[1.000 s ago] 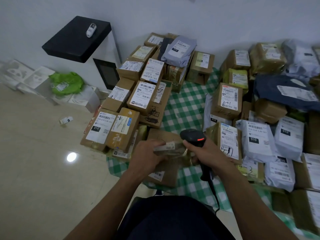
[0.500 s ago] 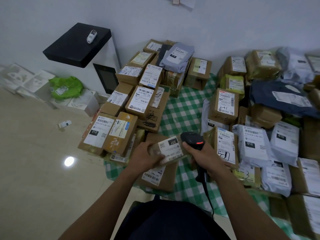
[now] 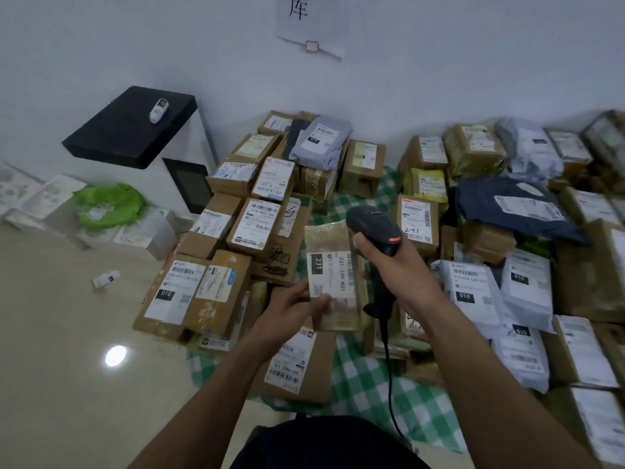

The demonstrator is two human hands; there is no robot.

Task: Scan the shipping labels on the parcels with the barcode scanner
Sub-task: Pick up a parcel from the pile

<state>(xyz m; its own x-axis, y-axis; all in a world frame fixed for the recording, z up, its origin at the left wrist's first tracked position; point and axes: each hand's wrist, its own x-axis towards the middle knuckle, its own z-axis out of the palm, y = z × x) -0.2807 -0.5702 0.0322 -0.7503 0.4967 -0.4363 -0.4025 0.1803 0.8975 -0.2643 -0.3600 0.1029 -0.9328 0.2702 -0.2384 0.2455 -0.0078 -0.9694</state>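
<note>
Held parcel: a small flat brown parcel (image 3: pixel 326 236), lifted clear of the heaps. Its long axis runs away from the person and its lower left corner sits in the left grip (image 3: pixel 287 311).
Shipping label: a white label (image 3: pixel 333 274) on the parcel's lower half, facing up toward the viewer. Its barcode strip runs along the edge nearest the right grip (image 3: pixel 399 275).
Left grip: thumb on the front and fingers curled behind, pinching the parcel.
Right grip: fingers wrapped round the handle of the black barcode scanner (image 3: pixel 373 228), just right of the parcel.
Scanner head: above the right grip, level with the parcel's upper half, with a red light showing.
Key relation: the barcode lies just left of the right grip and below the scanner head. The head likely needs tipping down and left to read it.
Cable: a dark cable (image 3: pixel 389 377) hangs below the right grip.
Surroundings: green checked cloth (image 3: pixel 365 377) beneath both grips, cardboard boxes (image 3: pixel 257 225) left of the left grip, white mailers (image 3: pixel 473 292) right of the right grip.
</note>
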